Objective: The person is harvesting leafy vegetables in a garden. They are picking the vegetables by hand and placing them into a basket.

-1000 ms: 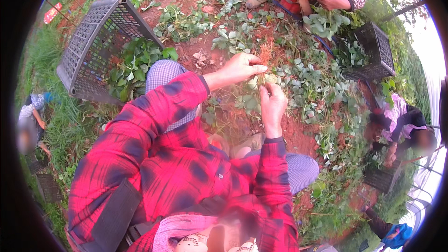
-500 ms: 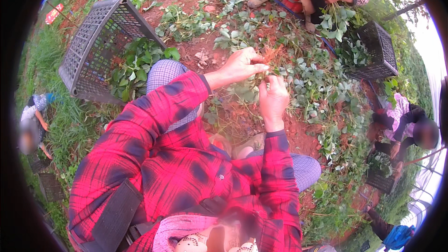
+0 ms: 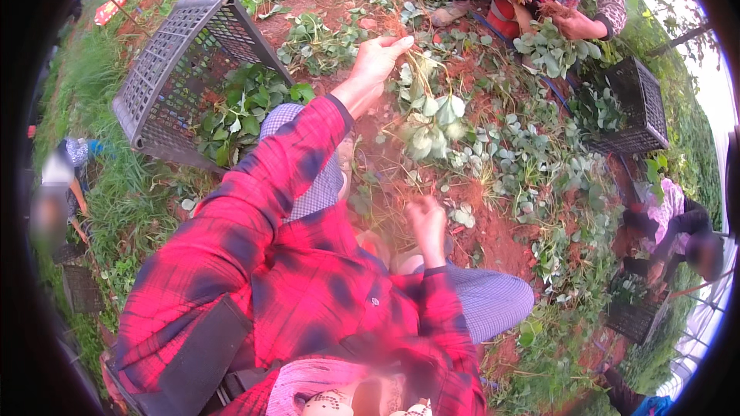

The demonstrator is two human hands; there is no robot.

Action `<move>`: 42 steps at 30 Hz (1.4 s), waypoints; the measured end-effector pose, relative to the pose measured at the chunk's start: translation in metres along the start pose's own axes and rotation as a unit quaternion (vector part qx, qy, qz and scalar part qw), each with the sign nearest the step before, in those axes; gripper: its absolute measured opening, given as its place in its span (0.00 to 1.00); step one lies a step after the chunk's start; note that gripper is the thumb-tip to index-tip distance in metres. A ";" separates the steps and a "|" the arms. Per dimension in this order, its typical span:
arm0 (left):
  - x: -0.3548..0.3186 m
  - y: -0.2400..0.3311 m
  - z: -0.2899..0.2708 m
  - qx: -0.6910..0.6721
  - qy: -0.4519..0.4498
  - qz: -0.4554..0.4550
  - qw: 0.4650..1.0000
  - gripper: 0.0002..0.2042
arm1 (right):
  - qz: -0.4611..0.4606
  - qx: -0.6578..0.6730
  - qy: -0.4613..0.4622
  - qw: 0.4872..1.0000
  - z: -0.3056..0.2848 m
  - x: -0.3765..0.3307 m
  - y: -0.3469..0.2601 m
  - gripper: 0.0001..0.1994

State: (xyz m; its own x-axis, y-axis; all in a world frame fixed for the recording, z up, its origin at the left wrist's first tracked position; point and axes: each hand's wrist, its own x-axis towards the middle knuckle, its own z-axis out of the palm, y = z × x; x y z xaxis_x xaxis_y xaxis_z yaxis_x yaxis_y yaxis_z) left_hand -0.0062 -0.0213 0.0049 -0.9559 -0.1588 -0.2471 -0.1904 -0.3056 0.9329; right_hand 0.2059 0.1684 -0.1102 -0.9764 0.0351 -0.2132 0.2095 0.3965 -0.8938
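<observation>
My left hand [image 3: 374,68] is stretched forward, thumb and fingers closed on the root end of a small bunch of strawberry plants [image 3: 433,125]. Reddish roots show at the fingertips, while the pale stems and leaves hang down to the right, smeared by motion. Nearer my lap, my right hand [image 3: 428,225] is closed with curled fingers, apart from the bunch. Whatever it may hold is hidden, though thin stems show beside it. Beyond my left knee, a black plastic crate [image 3: 158,77] lies tilted with leafy plants [image 3: 240,108] inside.
Pulled plants [image 3: 532,150] are strewn over the reddish soil [image 3: 493,227]. Ahead to the right, a co-worker's hand [image 3: 574,25] grips rooted plants beside another black crate [image 3: 651,104]. Other people bend at the far left and right. A blue line [image 3: 556,92] runs along the ground.
My hands have come apart. The left has moved forward and left, carrying the strawberry plants, now hanging in full view; the right has drawn back toward my lap.
</observation>
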 end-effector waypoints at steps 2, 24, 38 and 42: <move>0.003 0.002 -0.008 -0.026 0.014 0.010 1.000 0.12 | -0.182 -0.370 0.034 0.910 0.001 -0.019 -0.002 0.12; 0.009 -0.025 -0.003 0.125 0.029 0.042 0.991 0.10 | 0.040 0.257 -0.026 0.965 -0.013 0.022 -0.137 0.08; 0.030 0.046 -0.059 -0.180 -0.092 -0.068 0.977 0.09 | 0.096 0.322 0.138 0.932 -0.096 -0.030 -0.062 0.08; 0.043 0.059 -0.105 -0.263 -0.236 -0.032 0.935 0.12 | 0.108 0.303 0.133 0.938 -0.087 -0.027 -0.061 0.09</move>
State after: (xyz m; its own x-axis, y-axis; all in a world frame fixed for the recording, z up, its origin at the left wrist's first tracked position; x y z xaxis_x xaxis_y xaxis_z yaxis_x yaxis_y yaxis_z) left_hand -0.0348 -0.1451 0.0217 -0.9623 0.2693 -0.0388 -0.2324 -0.7394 0.6318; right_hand 0.2146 0.2235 -0.0155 -0.8699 0.3131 -0.3811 0.3173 -0.2363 -0.9184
